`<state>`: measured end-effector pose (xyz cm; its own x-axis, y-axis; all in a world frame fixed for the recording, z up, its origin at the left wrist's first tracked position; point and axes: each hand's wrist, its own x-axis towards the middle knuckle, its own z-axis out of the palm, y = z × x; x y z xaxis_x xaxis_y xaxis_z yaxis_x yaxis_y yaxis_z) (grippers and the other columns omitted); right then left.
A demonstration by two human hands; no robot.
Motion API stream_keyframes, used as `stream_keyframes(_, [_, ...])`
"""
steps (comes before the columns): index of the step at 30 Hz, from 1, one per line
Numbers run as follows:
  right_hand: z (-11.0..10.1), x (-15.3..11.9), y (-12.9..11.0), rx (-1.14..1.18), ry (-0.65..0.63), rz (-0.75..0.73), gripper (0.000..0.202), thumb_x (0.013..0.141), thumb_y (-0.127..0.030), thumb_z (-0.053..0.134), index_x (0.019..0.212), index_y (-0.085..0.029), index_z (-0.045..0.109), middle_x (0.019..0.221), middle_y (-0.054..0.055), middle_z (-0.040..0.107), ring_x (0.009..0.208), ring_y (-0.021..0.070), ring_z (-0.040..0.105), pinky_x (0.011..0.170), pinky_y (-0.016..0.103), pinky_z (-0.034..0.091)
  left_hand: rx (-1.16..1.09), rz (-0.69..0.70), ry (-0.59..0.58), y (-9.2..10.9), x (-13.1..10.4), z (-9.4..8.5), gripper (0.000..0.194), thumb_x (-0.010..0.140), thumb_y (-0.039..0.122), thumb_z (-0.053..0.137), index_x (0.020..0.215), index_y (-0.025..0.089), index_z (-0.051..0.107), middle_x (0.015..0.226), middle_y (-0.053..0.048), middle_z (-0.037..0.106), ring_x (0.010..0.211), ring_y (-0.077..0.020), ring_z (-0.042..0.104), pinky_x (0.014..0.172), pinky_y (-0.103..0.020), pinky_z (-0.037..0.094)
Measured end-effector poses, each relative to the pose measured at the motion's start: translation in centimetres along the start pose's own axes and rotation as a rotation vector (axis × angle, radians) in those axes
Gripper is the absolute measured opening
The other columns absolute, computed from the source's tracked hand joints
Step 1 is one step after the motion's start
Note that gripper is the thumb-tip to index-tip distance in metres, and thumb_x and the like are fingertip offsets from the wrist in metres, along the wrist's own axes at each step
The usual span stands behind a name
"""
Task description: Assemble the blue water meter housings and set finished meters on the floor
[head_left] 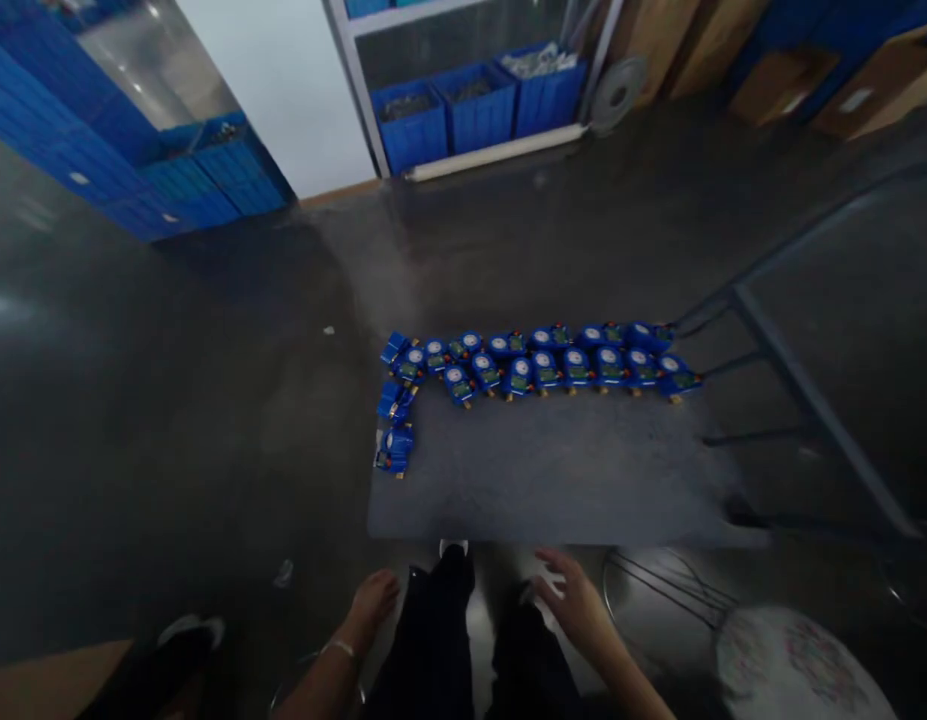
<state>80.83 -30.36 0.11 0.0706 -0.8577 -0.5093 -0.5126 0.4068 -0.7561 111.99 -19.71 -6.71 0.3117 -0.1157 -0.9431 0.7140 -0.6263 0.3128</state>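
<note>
My left hand point(374, 597) hangs beside my left leg, its fingers curled together, with nothing visible in it. A band circles that wrist. My right hand point(574, 598) is in front of my right leg near the front edge of a grey platform cart point(553, 470); its fingers are spread and hold nothing. Neither hand touches the cart's load. Blue meters point(519, 377) with round white dials and brass-coloured ends stand in two rows along the cart's far side. Several more blue meters point(395, 440) line its left edge.
A metal cart handle point(815, 410) rises on the right. A round stool with a patterned seat point(797, 665) stands at lower right. Blue bins point(478, 110) of parts sit on a shelf ahead; stacked blue crates point(65, 130) are at left. Another person's shoe point(191, 628) shows at lower left.
</note>
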Motion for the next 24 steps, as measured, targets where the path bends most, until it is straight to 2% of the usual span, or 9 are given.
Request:
stream_keyframes(3, [5.5,8.4,-2.6,-0.046,-0.140,-0.015,0.032,0.059,-0.046,0.078,0.083,-0.025,0.075,0.095,0.009,0.076,0.096,0.0332,0.071,0.090,0.048,0.055,-0.067,-0.078,0.076,2.3,4.7,0.1,0.022,0.094,0.028,0.061,0.112,0.016,0.063,0.112,-0.008,0.066,0.093,-0.0177,0.065,0.079,-0.035,0.058])
stream_keyframes(6, [10.7,17.4,-4.7,-0.082,-0.240,0.000,0.027,0.069,-0.042,0.078,0.089,-0.024,0.075,0.087,0.007,0.076,0.089,0.0287,0.073,0.089,0.046,0.055,-0.172,-0.106,0.131,3.3,9.8,1.4,0.025,0.091,0.028,0.067,0.112,0.015,0.062,0.113,-0.008,0.065,0.096,-0.0192,0.066,0.081,-0.036,0.059])
stream_keyframes(10, [19.0,29.0,-6.6,-0.103,-0.304,0.044,0.030,0.091,-0.042,0.066,0.105,-0.016,0.069,0.100,0.007,0.073,0.091,0.0200,0.070,0.089,0.043,0.055,-0.377,-0.144,0.149,4.0,16.8,4.6,0.036,0.083,0.034,0.075,0.115,0.024,0.061,0.119,-0.009,0.060,0.100,-0.0216,0.069,0.084,-0.034,0.060])
stream_keyframes(13, [26.0,35.9,-7.7,-0.111,-0.272,0.093,0.036,0.096,-0.043,0.059,0.119,-0.016,0.063,0.115,0.008,0.068,0.099,0.0207,0.067,0.090,0.044,0.055,-0.549,-0.185,0.113,5.1,21.1,7.7,0.056,0.082,0.044,0.074,0.133,0.034,0.052,0.141,-0.013,0.045,0.111,-0.0305,0.067,0.083,-0.043,0.062])
stream_keyframes(16, [32.6,41.2,-9.0,-0.116,-0.179,0.130,0.055,0.093,-0.046,0.062,0.137,-0.017,0.050,0.132,0.013,0.059,0.115,0.0270,0.061,0.098,0.050,0.050,-0.699,-0.214,0.067,6.7,24.4,10.3,0.084,0.079,0.060,0.070,0.149,0.041,0.027,0.159,-0.017,0.019,0.129,-0.0453,0.053,0.080,-0.054,0.062])
stream_keyframes(18, [36.3,43.8,-10.2,-0.121,-0.106,0.156,0.082,0.085,-0.054,0.069,0.148,-0.016,0.036,0.142,0.019,0.051,0.126,0.0327,0.054,0.102,0.053,0.046,-0.769,-0.215,0.052,7.7,26.2,11.5,0.093,0.076,0.066,0.069,0.151,0.042,0.021,0.163,-0.016,0.008,0.136,-0.0505,0.043,0.080,-0.057,0.062])
stream_keyframes(21, [40.6,46.4,-11.7,-0.139,-0.022,0.194,0.115,0.071,-0.066,0.075,0.155,-0.010,0.018,0.149,0.028,0.039,0.134,0.0414,0.043,0.103,0.058,0.042,-0.825,-0.211,0.069,9.0,28.2,12.3,0.093,0.073,0.067,0.071,0.149,0.041,0.025,0.164,-0.014,0.005,0.138,-0.0529,0.037,0.082,-0.059,0.060])
stream_keyframes(24, [43.4,47.9,-12.7,-0.176,0.045,0.238,0.130,0.066,-0.074,0.073,0.156,-0.010,0.004,0.154,0.032,0.024,0.139,0.0482,0.031,0.101,0.067,0.035,-0.846,-0.213,0.113,9.6,29.6,12.6,0.106,0.069,0.065,0.075,0.151,0.036,0.015,0.161,-0.020,0.013,0.137,-0.0554,0.036,0.081,-0.064,0.059])
